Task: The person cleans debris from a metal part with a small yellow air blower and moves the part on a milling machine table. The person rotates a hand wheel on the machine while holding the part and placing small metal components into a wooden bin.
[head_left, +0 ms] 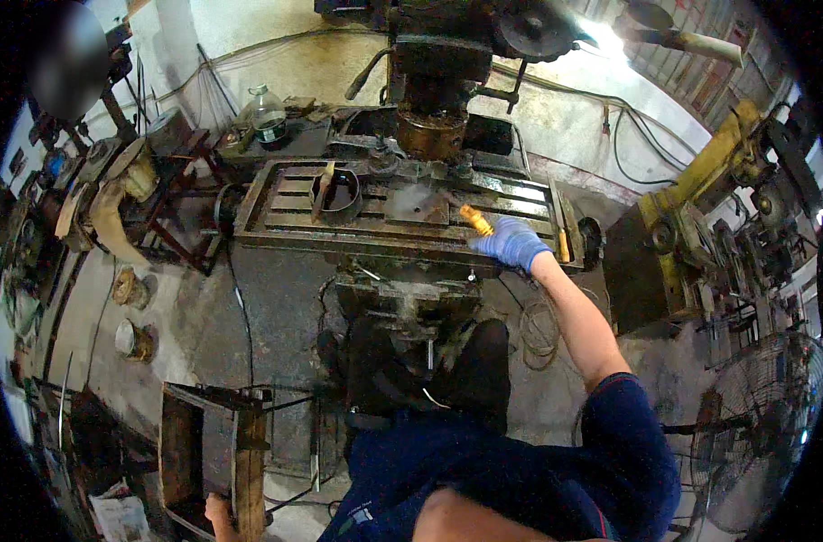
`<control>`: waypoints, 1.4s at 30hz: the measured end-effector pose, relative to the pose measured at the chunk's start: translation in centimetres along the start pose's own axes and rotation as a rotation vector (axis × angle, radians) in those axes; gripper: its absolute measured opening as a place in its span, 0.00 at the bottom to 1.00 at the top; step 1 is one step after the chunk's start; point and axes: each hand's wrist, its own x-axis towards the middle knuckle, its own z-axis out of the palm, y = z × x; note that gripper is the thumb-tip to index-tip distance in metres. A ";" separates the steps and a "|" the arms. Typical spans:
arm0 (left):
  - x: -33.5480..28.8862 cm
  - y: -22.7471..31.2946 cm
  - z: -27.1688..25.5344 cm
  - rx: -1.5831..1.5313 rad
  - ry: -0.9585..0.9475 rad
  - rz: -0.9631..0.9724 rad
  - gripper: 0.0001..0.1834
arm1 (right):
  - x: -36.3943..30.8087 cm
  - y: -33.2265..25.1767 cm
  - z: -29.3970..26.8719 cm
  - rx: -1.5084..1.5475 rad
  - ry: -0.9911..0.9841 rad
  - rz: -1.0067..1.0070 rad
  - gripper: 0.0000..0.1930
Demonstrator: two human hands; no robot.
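My right hand (512,242), in a blue glove, is closed round a yellow-handled tool (476,219) above the front part of the slotted machine table (339,237). The tool's kind does not show clearly. To its left lie a flat metal block (418,206) and a round dark pan (344,197), with a brush-like piece (323,190) across the pan's side. My left hand (218,508) is low at the left, at a wooden box (251,456); its fingers are too hidden to read.
The milling machine's head (432,126) hangs over the table's back. Another yellow-handled piece (563,244) rests at the table's right end. A large fan (759,434) stands at the right, a yellow machine (691,181) behind it. Two small cans (133,341) are on the floor at left.
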 end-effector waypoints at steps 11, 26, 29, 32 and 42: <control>-0.6 2.1 0.6 -0.027 -0.009 0.056 0.17 | -3.3 -0.8 3.4 0.061 -0.054 -0.011 0.33; -8.5 19.7 -11.6 -1.006 0.013 0.415 0.17 | -11.5 -7.5 5.6 0.163 -0.277 -0.409 0.23; -10.4 25.4 -11.4 -1.328 -0.252 0.769 0.17 | -12.3 -10.8 7.5 0.229 -0.262 -0.649 0.25; -14.3 32.3 -10.1 -1.390 -0.542 0.875 0.15 | -12.9 -15.1 5.7 -0.002 -0.380 -0.678 0.28; -16.4 46.0 0.1 -1.069 -0.944 0.998 0.11 | -11.5 -11.7 4.6 0.065 -0.310 -0.543 0.29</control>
